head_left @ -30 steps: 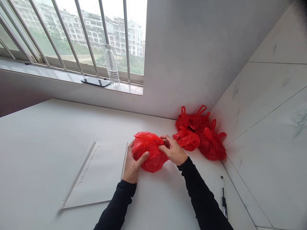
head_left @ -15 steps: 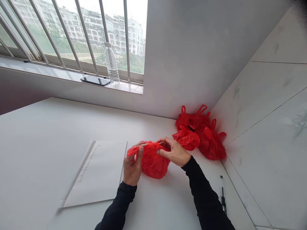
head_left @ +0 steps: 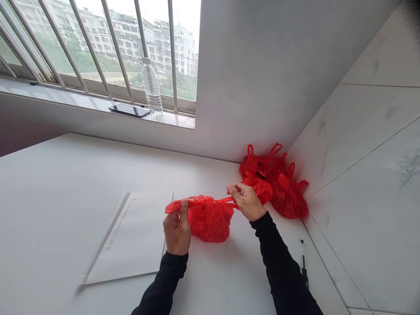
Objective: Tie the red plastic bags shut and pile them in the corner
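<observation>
A red plastic bag [head_left: 211,223] rests on the white table between my hands, its top gathered and stretched sideways. My left hand [head_left: 177,229] pinches one handle between thumb and fingers at the bag's left. On the other side, my right hand [head_left: 246,202] is closed on the opposite handle, which is pulled out in a thin strand. What is inside the bag cannot be made out through the plastic. Just behind my right hand lies a pile of more red plastic bags [head_left: 288,199], partly covered by that hand.
An open notebook [head_left: 138,240] with handwriting lies left of the bag. A pen [head_left: 304,267] is near the right wall. On the windowsill a phone [head_left: 129,110] lies beside a clear water bottle [head_left: 152,89]. Walls [head_left: 243,96] bound the table at the back and right.
My hands have moved apart, the right one going right and the left slightly left. Between them the bag's top is now drawn out tighter, with the right handle stretched.
</observation>
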Demonstrator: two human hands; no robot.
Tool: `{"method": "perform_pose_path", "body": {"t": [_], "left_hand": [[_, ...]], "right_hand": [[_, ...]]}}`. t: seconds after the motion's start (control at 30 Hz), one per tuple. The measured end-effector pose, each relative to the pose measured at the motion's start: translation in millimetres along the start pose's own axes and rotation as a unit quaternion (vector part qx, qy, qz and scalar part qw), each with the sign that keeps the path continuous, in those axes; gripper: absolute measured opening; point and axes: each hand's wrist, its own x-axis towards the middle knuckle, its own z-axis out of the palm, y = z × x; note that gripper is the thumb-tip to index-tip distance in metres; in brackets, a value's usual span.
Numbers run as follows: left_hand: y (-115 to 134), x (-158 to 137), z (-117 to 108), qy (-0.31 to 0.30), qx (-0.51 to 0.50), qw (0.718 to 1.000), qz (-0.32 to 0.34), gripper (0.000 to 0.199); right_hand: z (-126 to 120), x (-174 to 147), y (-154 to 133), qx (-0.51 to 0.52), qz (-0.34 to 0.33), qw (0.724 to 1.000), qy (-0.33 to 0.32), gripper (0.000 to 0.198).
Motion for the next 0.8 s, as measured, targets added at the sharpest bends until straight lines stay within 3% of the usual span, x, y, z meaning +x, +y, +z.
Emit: {"method": "perform_pose_path", "body": {"t": [0.13,0.2,0.37,0.47,0.53,0.67,0.8], "left_hand": [[0.4,6.2,-5.5,0.038,0.022,0.999,0.003,0.035],[1.4,9.2,-8.1,0.026,0.022,0.999,0.005,0.037],[-0.5,10.5,-8.4,-0.151,0.05,0.987,0.008,0.039],[-4.9,8.9,-4.5,-0.196,0.087,0.976,0.049,0.03],[-5.9,8.2,-2.9,-0.182,0.094,0.977,0.05,0.031],[-1.7,10.2,-5.1,-0.1,0.085,0.991,-0.028,0.041],[2.2,15.7,-10.3,-0.005,0.098,0.994,-0.046,0.046]], "right_hand": [[0.0,-0.3,-2.5,0.014,0.006,1.0,0.003,0.049],[0.4,-0.9,-4.4,0.009,-0.008,1.0,-0.005,0.045],[2.4,-1.7,-10.3,-0.014,-0.035,0.999,0.006,0.033],[4.5,-2.0,-14.6,0.003,-0.036,0.999,-0.001,0.029],[5.3,-2.3,-17.1,0.024,-0.039,0.999,-0.006,0.028],[3.1,-4.1,-22.3,0.121,-0.031,0.992,-0.032,0.029],[-0.9,-15.2,-38.3,0.222,-0.023,0.969,-0.106,0.034]]}}
